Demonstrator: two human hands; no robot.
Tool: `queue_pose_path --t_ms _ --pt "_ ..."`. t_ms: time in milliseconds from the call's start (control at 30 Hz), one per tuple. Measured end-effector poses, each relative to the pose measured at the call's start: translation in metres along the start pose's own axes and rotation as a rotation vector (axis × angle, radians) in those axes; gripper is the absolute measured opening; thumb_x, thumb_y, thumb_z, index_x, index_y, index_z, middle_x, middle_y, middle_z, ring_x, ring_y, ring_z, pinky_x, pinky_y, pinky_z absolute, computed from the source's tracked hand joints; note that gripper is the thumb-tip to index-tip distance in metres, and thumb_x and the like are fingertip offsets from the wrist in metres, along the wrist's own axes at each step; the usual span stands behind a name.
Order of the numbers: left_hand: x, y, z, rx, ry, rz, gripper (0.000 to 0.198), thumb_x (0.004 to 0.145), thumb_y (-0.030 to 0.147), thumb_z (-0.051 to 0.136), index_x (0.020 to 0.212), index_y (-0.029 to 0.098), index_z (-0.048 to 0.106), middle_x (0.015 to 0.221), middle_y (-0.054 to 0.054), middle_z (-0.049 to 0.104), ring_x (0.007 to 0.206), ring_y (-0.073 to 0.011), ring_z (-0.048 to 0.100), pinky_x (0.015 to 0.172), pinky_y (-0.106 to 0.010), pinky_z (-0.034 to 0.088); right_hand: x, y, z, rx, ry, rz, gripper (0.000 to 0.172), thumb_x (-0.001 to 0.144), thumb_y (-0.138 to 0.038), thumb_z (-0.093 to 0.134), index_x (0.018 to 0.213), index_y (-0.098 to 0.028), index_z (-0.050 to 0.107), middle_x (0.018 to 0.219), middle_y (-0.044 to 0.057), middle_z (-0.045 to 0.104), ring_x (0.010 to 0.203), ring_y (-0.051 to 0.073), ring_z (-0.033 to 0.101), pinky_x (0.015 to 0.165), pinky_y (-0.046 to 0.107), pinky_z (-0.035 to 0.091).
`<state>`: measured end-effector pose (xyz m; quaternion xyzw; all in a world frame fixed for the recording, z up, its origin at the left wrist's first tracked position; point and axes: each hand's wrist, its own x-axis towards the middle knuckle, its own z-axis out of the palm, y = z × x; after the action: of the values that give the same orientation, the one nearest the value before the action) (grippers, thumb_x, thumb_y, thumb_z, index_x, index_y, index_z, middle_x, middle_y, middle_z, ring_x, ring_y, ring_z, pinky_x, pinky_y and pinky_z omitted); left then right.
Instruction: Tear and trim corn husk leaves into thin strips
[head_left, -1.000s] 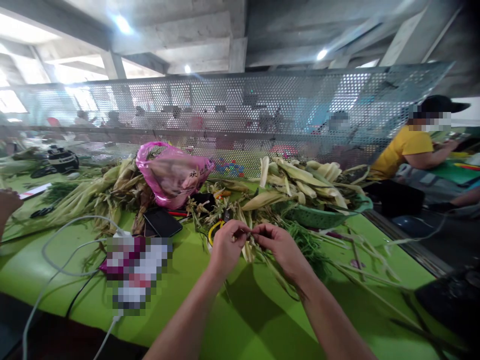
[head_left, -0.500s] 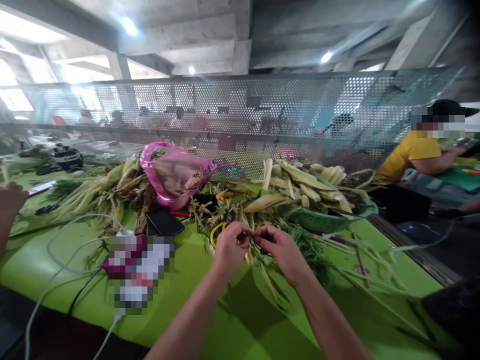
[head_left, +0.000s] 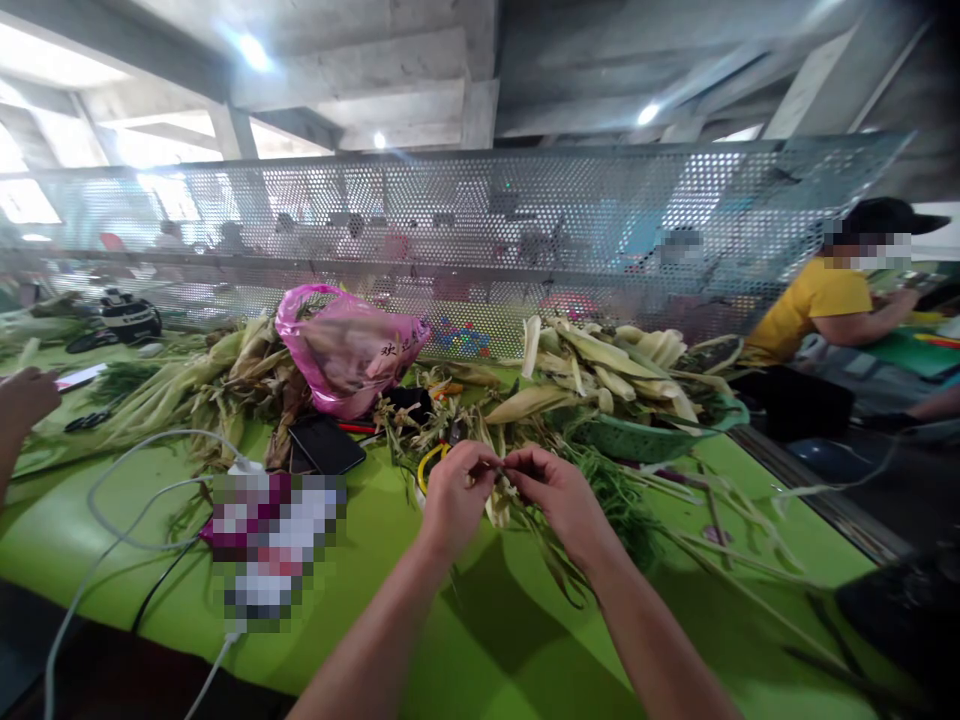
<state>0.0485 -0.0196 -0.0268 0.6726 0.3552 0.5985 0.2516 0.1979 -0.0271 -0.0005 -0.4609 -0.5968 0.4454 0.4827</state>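
My left hand (head_left: 454, 498) and my right hand (head_left: 555, 500) meet fingertip to fingertip above the green table. Both are pinched closed on a corn husk piece (head_left: 498, 506), which hangs pale between them; longer husk strips trail below my right hand. The exact spot they grip is small and partly hidden by the fingers. Just behind my left hand shows a yellow looped handle (head_left: 429, 466) of a tool, mostly covered. Dry husk scraps (head_left: 431, 420) lie beyond the hands. Green feathery sprigs (head_left: 619, 500) lie beside my right wrist.
A green basket (head_left: 652, 437) heaped with husks (head_left: 615, 370) stands back right. A pink plastic bag (head_left: 341, 350), a black phone (head_left: 328, 446) and a power strip with white cables (head_left: 247, 468) are at left. A perforated metal screen (head_left: 465, 230) closes the back. Another person's hand (head_left: 26, 400) shows far left.
Both hands stay together and shift only slightly. The husk strips under my right hand now hang at a different angle. At far left, the other person's hand has come a little further in.
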Motion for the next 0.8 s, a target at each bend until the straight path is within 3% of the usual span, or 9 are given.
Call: queue_pose_path --t_ms 367,567,667,800 --pt "0.0003 0.0004 -0.0012 0.01 -0.006 -0.025 0.021 0.072 0.003 0.054 0.079 0.019 0.066 0.08 -0.002 0.065 0.075 -0.0143 0.059 0.07 -0.024 0.045 0.0 -0.0013 -0.002 0.012 -0.017 0.037 0.028 0.066 -0.041 0.074 0.079 -0.017 0.067 0.064 -0.001 0.057 0.059 0.012 0.047 0.054 0.025 0.037" --pt "0.0005 0.0016 -0.0017 0.029 -0.022 -0.048 0.02 0.072 0.003 0.055 0.078 0.018 0.067 0.079 -0.002 0.065 0.074 -0.0138 0.058 0.069 -0.024 0.044 -0.0019 -0.0047 -0.0001 -0.044 0.012 0.007 0.02 0.069 -0.037 0.069 0.074 -0.018 0.063 0.062 -0.002 0.053 0.058 0.013 0.046 0.055 0.026 0.038" --pt "0.0011 -0.0005 -0.0012 0.0 -0.016 -0.129 0.016 0.071 0.006 0.058 0.077 0.018 0.067 0.076 -0.002 0.065 0.072 -0.0133 0.058 0.067 -0.023 0.044 -0.0024 -0.0062 0.0004 -0.072 0.025 0.004 0.014 0.069 -0.032 0.065 0.072 -0.019 0.06 0.061 -0.004 0.052 0.057 0.013 0.045 0.056 0.026 0.038" --pt "0.0038 -0.0004 -0.0029 -0.194 -0.001 -0.357 0.007 0.07 0.014 0.063 0.076 0.016 0.065 0.068 0.0 0.063 0.061 -0.0108 0.055 0.06 -0.021 0.042 -0.0022 -0.007 -0.0038 -0.113 0.052 0.013 0.008 0.067 -0.027 0.059 0.069 -0.021 0.055 0.061 -0.004 0.051 0.058 0.014 0.047 0.057 0.027 0.039"
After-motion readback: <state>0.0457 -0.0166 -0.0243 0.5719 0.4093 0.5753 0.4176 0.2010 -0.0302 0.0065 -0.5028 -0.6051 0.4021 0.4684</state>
